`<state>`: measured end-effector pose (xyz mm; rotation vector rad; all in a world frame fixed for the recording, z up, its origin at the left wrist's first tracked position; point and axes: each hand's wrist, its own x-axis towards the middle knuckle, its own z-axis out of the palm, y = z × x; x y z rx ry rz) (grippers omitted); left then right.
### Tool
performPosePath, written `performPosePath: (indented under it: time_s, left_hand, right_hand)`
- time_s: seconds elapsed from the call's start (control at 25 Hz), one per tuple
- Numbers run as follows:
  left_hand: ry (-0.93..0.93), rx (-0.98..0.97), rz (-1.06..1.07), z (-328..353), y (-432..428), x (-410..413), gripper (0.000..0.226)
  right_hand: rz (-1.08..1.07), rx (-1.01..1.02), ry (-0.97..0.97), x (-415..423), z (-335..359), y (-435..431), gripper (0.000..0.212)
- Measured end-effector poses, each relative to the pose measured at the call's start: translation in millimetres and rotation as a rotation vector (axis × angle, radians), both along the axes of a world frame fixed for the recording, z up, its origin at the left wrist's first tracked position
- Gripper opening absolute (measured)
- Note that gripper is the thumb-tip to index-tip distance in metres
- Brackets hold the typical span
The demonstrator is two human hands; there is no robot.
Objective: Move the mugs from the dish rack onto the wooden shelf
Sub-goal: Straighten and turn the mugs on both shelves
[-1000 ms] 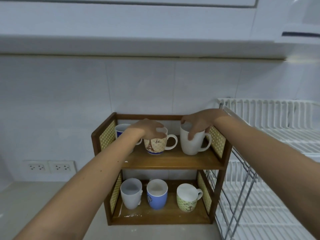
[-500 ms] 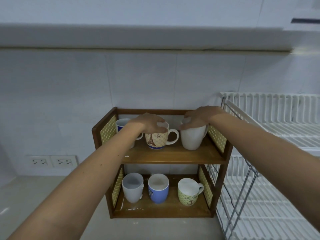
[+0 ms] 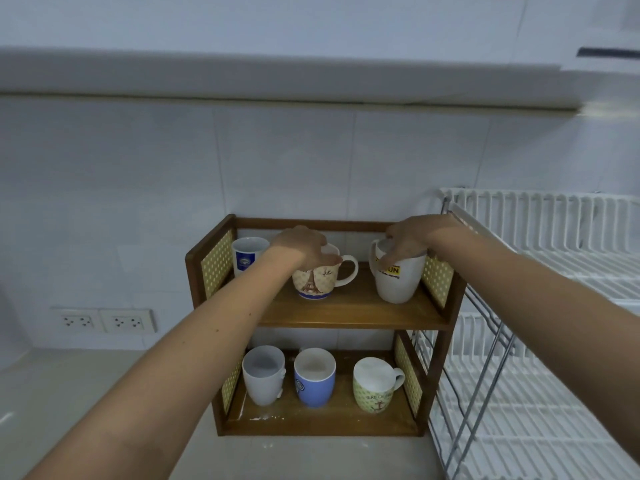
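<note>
A two-level wooden shelf (image 3: 349, 315) stands on the counter against the tiled wall. My left hand (image 3: 304, 249) grips the rim of a beige Eiffel Tower mug (image 3: 317, 282) standing on the top level. My right hand (image 3: 412, 239) holds the rim of a tall white mug (image 3: 398, 284) with a yellow label, also resting on the top level at the right. A white mug with a blue logo (image 3: 246, 254) stands at the top left. On the bottom level sit a white mug (image 3: 263, 374), a blue mug (image 3: 314, 375) and a green patterned mug (image 3: 375, 384).
A white wire dish rack (image 3: 540, 306) with a metal frame stands right of the shelf; no mugs show in it. Two wall sockets (image 3: 104, 320) sit low on the left wall. A white ledge runs overhead. Pale countertop (image 3: 52, 393) lies in front.
The white mug has turned under my right hand, so its yellow label now faces me and its handle is hidden. My left hand stays on the Eiffel Tower mug.
</note>
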<state>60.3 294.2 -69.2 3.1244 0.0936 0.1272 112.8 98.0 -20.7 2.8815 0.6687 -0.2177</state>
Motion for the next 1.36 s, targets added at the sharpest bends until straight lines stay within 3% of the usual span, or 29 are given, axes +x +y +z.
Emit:
performPosePath:
  time_s: [0.16, 0.4, 0.64, 0.8, 0.92, 1.08, 1.24, 1.36]
  left_hand:
    - [-0.010, 0.055, 0.065, 4.1, -2.8, -4.0, 0.078]
    - [-0.052, 0.152, 0.219, 26.7, -21.9, -6.4, 0.075]
    - [0.338, -0.075, -0.197, 29.8, 5.6, 3.0, 0.093]
    - [0.196, -0.119, -0.236, 3.8, 7.2, 10.8, 0.093]
    - [0.095, -0.030, -0.097, 5.4, 9.5, 12.3, 0.098]
    - [0.087, -0.039, -0.015, -1.2, 9.2, 10.6, 0.099]
    - [0.080, -0.182, -0.028, 11.2, 31.3, 0.3, 0.098]
    - [0.205, -0.074, 0.041, 28.5, 67.3, -17.6, 0.091]
  right_hand:
    - [0.005, 0.045, 0.168, 2.8, 2.6, -3.2, 0.090]
    - [0.062, 0.008, 0.161, 7.6, 3.8, -6.1, 0.093]
    - [0.072, 0.020, 0.176, 11.3, 2.0, -9.1, 0.091]
    - [0.071, 0.044, 0.205, 13.6, 1.5, -10.9, 0.090]
    - [0.080, 0.055, 0.192, 13.3, 1.8, -13.1, 0.091]
    - [0.111, 0.047, 0.169, 11.1, 0.0, -14.4, 0.093]
    - [0.112, 0.055, 0.164, 9.1, -0.9, -14.7, 0.093]
    - [0.123, 0.136, 0.188, 3.3, 1.1, -5.2, 0.086]
